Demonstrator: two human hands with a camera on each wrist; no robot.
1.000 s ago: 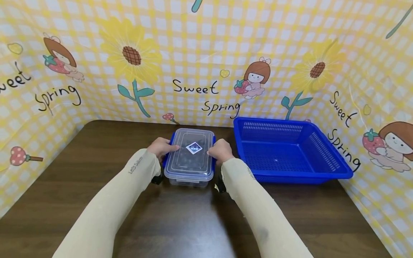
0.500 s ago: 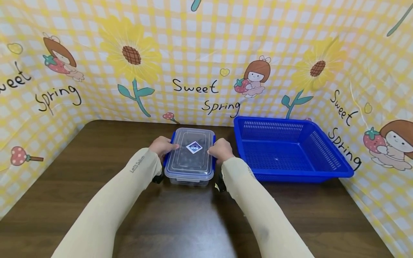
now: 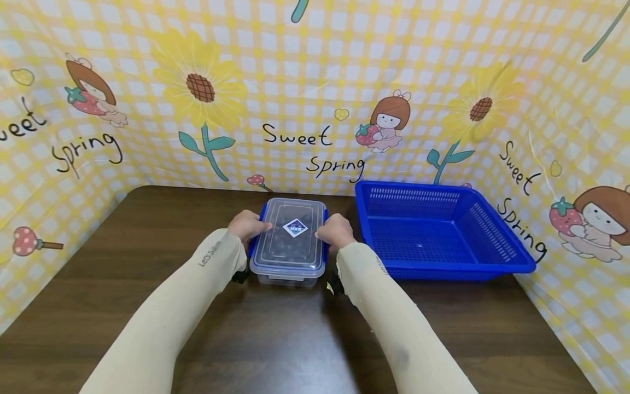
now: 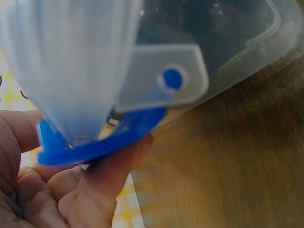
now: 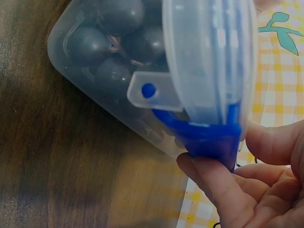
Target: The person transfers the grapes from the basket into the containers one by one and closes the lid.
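A clear plastic food container with a lid and a diamond-shaped label stands on the table between my hands. Dark round balls show through its wall in the right wrist view. My left hand grips its left side, thumb on the lid edge and fingers under the blue clip. On the opposite side my right hand grips the rim the same way, fingertips against the other blue clip. From the head view, most of both clips is hidden by the hands.
A blue perforated plastic basket stands at the right, close beside my right hand. The dark wooden table ends at a yellow checked cloth that rises at the back and both sides.
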